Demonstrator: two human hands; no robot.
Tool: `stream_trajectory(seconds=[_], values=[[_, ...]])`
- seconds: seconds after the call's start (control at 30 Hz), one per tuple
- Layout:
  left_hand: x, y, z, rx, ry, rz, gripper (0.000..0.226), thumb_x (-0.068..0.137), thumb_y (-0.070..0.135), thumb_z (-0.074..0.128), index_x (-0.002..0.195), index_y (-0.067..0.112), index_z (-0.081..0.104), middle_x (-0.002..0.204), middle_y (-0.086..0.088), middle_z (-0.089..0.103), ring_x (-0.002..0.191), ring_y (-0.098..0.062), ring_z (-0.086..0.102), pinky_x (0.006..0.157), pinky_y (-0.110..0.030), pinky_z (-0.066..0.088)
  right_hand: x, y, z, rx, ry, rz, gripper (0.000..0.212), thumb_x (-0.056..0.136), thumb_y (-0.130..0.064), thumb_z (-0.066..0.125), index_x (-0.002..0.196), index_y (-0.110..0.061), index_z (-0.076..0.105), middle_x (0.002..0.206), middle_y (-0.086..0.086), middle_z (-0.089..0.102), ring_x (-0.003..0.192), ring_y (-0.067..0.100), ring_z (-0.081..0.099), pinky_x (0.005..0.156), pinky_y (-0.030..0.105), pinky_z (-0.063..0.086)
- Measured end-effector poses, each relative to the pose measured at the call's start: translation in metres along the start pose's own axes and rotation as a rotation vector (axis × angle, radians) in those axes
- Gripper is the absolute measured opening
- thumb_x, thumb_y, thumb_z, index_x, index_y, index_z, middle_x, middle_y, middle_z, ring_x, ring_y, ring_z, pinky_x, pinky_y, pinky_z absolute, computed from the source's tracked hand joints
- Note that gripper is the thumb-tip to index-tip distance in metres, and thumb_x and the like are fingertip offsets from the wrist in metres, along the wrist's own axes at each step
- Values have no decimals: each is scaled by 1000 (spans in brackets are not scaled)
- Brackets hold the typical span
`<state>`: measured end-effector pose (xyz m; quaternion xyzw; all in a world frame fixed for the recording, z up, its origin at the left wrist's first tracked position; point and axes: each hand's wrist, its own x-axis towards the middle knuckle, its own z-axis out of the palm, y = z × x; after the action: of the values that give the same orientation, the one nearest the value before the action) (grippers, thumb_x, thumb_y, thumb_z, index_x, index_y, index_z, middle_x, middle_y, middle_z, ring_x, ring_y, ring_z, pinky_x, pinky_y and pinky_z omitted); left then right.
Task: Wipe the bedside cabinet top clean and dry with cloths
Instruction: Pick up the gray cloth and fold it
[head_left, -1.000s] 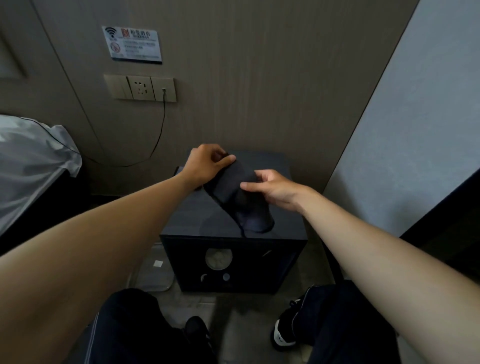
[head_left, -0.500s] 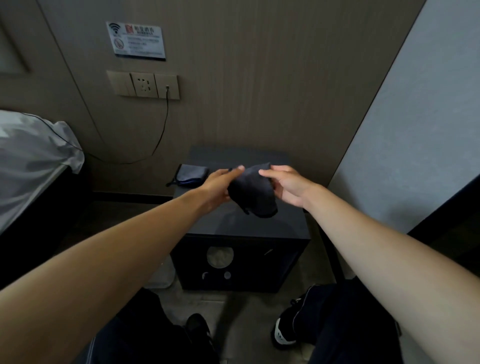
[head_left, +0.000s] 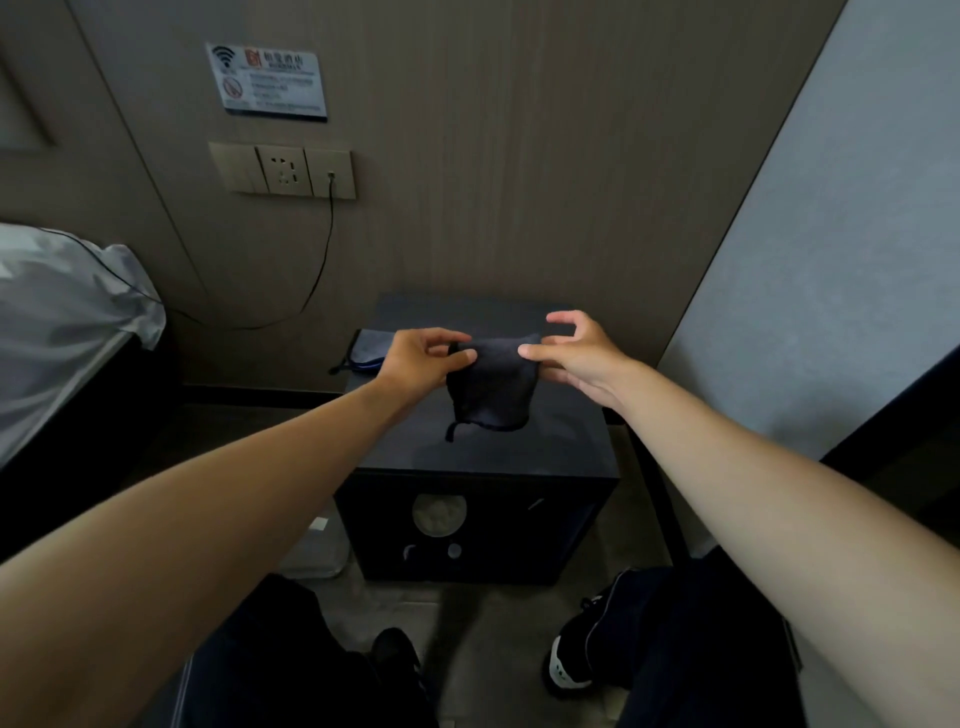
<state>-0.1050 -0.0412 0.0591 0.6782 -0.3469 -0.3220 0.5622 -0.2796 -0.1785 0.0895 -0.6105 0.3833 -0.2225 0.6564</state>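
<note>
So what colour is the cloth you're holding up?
Dark navy, almost black cloth, plain; seen in the head view.

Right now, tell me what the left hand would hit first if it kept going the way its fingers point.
The left hand points rightward across the dark cloth it pinches, so past the cloth it would probably meet the right hand pinching the opposite corner. Depth is hard to judge.
</note>
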Motion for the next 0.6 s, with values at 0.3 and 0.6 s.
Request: stream_trajectory(seconds=[0.3, 0.6], values=[[4, -2, -5, 469, -114, 180, 27, 73, 17, 86, 98, 15, 75, 83, -5, 73, 72, -10, 65, 67, -16, 51, 10, 8, -10, -740, -8, -326, 24, 75, -5, 82, 92, -22, 75, 81, -4, 71, 72, 10, 67, 75, 26, 56], [29, -4, 9, 466, -138, 34, 22, 96, 27, 61, 108, 9, 58, 100, -7, 64, 95, -20, 60, 83, -32, 45, 29, 24, -12, -611, 20, -146, 14, 97, -29, 60, 99, -17, 67, 95, -1, 66, 92, 16, 60, 81, 33, 45]])
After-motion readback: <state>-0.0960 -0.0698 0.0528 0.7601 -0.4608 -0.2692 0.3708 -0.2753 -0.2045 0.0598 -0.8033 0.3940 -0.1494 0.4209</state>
